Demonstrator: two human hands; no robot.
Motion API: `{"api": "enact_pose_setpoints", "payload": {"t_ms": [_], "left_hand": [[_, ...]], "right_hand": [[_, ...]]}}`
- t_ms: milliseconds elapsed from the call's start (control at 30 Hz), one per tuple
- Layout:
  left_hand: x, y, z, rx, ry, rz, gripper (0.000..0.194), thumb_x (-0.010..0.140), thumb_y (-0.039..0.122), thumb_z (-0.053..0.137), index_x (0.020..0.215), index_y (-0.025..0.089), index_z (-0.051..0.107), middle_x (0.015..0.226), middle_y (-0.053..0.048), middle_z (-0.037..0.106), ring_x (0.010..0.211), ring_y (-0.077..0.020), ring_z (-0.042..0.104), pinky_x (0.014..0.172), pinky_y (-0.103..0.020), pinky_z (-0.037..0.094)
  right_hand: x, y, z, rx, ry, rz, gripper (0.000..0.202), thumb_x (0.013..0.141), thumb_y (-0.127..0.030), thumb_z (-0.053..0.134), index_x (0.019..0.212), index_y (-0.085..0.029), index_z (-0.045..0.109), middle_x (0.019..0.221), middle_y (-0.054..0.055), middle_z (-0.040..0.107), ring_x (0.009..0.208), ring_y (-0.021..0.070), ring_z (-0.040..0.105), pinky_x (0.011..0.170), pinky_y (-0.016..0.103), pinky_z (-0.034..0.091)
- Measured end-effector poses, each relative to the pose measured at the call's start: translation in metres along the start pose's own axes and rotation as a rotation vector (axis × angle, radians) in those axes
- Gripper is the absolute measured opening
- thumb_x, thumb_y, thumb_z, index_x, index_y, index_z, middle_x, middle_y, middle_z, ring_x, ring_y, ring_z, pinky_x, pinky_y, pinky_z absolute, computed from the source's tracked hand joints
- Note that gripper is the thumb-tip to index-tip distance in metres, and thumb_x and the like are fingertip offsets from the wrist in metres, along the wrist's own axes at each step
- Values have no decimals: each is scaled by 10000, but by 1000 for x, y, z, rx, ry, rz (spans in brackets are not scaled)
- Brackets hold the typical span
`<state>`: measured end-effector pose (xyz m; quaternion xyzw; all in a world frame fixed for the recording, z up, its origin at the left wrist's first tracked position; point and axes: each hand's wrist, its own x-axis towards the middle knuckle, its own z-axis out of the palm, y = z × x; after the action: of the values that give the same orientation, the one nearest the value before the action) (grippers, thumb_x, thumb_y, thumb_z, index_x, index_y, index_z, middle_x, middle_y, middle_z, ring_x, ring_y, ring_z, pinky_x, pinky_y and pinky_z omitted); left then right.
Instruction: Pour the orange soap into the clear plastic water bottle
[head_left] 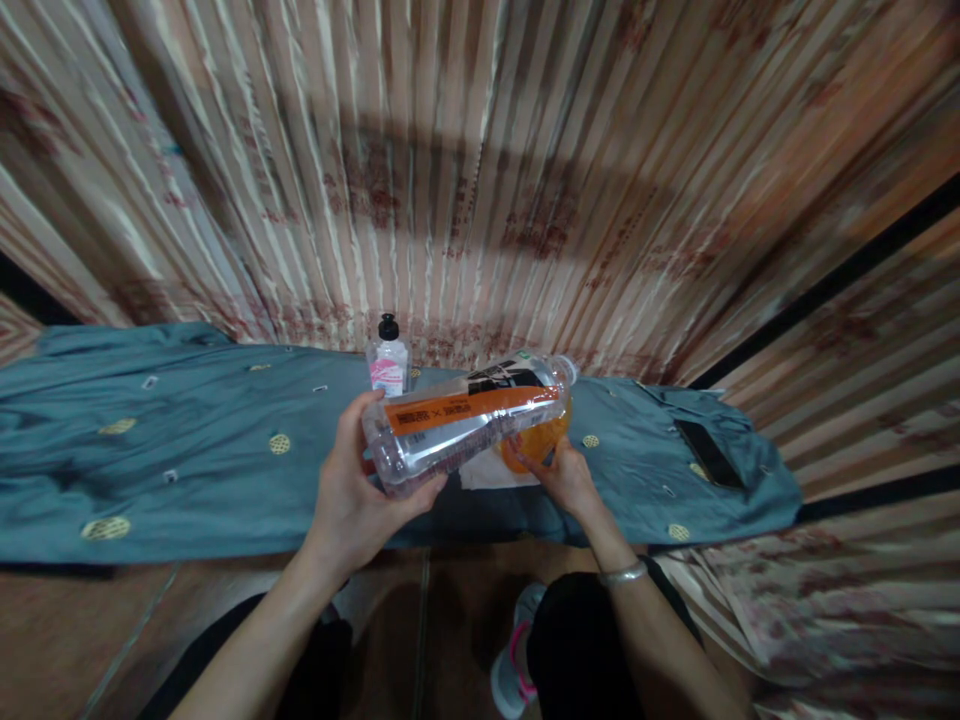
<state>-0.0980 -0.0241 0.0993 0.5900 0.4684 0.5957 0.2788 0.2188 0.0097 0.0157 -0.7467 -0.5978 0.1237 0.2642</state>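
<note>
A large clear plastic bottle (469, 415) with an orange, black and silver label lies nearly sideways in the air, its neck to the right and slightly higher. My left hand (360, 500) is closed round the base end of it. Below the neck, my right hand (562, 470) has its fingers on a rounded orange-yellow object (536, 445); the bottle covers part of this object, so its kind does not show. White paper or cloth (480, 472) lies under it. Behind the bottle stands a smaller clear bottle (388, 365) with a black cap and pink label.
A teal cloth with pineapple prints (225, 450) covers the long narrow surface before me. A dark phone (707, 452) lies on its right part. Pleated patterned curtains (450, 180) hang close behind, and a black pole (825, 290) slants at the right.
</note>
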Motion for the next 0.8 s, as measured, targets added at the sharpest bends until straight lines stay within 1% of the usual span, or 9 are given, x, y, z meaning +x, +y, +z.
{"api": "enact_pose_setpoints", "payload": {"t_ms": [133,233,433,600,700,800], "left_hand": [[0,0,0,5,9,1,898,632,408,1030,1418,248,624,1214,-102,854,1017,-335,885,739,-379,756],[0,0,0,9,9,-1,903,633,408,1031,1422,246,621,1243,-110,855,1057,-343,888,755,-382,761],[0,2,0,13,3,-4,906,630,407,1030,1421,239,622,1213,-109,855,1015,-343,890,742,-391,762],[1,4,0,12,4,4,890,637,391,1020,1416,241,617,1211,-109,853,1009,-347,892,720,-388,759],[1,4,0,7,2,7,884,639,390,1014,1411,238,610,1171,-95,852,976,-333,889,714,-381,756],[0,4,1,11,9,11,880,643,389,1005,1413,231,611,1185,-98,849,990,-328,888,714,-372,754]], "right_hand": [[1,0,0,-9,-19,14,538,912,-437,908,1338,-175,711,1095,186,929,1041,409,930,803,401,700],[0,-3,-2,-7,-41,27,551,939,-416,894,1381,-152,696,1182,224,925,1107,420,928,862,414,708],[-2,-9,-4,10,-35,44,505,938,-384,901,1351,-171,705,1234,229,918,1169,420,920,914,411,711],[-3,-10,-5,11,-20,60,498,915,-401,915,1313,-185,710,1118,186,922,1070,408,926,837,395,700],[-3,-10,-4,26,-13,46,507,915,-404,918,1324,-185,714,1128,184,924,1078,403,925,833,392,696],[-2,-10,-4,23,-17,43,514,920,-391,921,1336,-169,717,1155,196,924,1103,398,925,840,382,692]]}}
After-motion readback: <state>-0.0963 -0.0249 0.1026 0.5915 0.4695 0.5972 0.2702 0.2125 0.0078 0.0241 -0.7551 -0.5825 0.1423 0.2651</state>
